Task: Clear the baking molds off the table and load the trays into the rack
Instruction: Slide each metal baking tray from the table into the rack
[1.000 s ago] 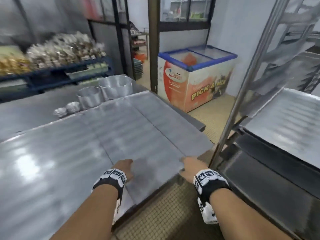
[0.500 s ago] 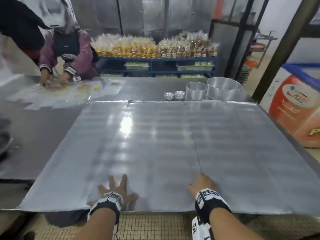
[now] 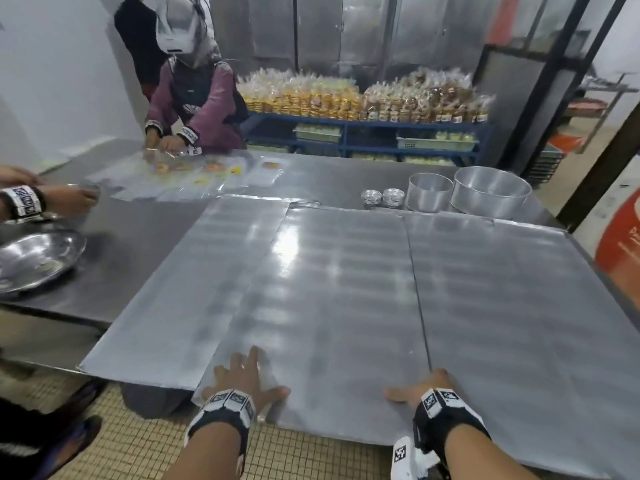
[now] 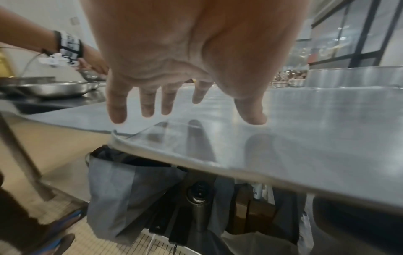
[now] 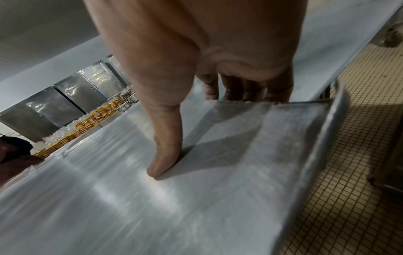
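Note:
Three flat metal trays lie side by side on the steel table. The middle tray juts over the front edge and overlaps the left tray. The right tray lies beside it. My left hand rests flat with fingers spread on the middle tray's near left corner. My right hand holds that tray's right front edge, its thumb pressing on top and the fingers hooked over the side. Two large round tins and two stacks of small fluted molds stand at the back.
A person in purple works at the far left corner. Another person's hand reaches in above a steel bowl. Blue shelving with packed goods lines the back. A freezer stands at the right. A grey bag hangs under the table.
My view has swung from the rack on the right back to the table. The middle tray has slid toward me past the front edge. My left hand now lies spread on it.

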The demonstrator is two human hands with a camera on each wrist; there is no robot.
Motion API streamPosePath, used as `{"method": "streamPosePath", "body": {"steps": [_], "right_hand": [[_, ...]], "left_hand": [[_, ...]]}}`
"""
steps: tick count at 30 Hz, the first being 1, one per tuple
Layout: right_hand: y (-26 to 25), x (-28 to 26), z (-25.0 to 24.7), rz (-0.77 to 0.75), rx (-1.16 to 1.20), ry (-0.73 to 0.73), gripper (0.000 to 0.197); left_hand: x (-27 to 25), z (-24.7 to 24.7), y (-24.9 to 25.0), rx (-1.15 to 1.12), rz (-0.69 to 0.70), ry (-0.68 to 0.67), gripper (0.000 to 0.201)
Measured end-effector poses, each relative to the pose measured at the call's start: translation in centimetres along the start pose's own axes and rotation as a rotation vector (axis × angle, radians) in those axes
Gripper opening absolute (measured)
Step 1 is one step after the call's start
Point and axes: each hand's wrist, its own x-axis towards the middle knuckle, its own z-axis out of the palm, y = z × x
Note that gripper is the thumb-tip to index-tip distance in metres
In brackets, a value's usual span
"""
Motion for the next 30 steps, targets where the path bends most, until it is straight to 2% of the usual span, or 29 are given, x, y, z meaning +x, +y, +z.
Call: {"method": "streamPosePath", "body": {"steps": [4,7,13,15,17,20,22,30], "right_hand": [[2.0,0.2,-1.4,0.015,-0.006,-0.029,0.125],[3.0,-0.3,-2.6,0.043,-0.067,-0.01,0.126],[4.1,-1.3,-4.5,0.088,-0.068,-0.03,0.101],[4.6,-1.0,-5.0,0.098,-0.068,-0.024,0.098],[4.7,-1.3,-5.4,0.1,-0.061,0.004,0.097],[5.0,-1.9,-5.7,0.115,-0.035,0.031,0.096],[5.6,-2.1,-6.0,0.12,-0.011,0.027,0.094],[8.4,-1.7,-8.3,0.161,0.036,0.088,0.11]], "left_hand": [[-1.1,-1.0,0.1,-0.105,-0.192,0.081,0.105],[-1.6,-1.6,0.6,-0.155,-0.249,0.075,0.093],[-0.9,-2.4,1.4,-0.254,-0.354,-0.001,0.076],[-0.2,-2.4,1.1,-0.296,-0.349,-0.047,0.063],[0.1,-2.7,0.9,-0.34,-0.325,-0.075,0.061],[0.7,-3.1,0.9,-0.306,-0.262,-0.09,0.073],[0.9,-3.5,1.2,-0.292,-0.235,-0.081,0.073],[1.6,-3.3,4.5,-0.299,-0.109,-0.111,0.083]]}}
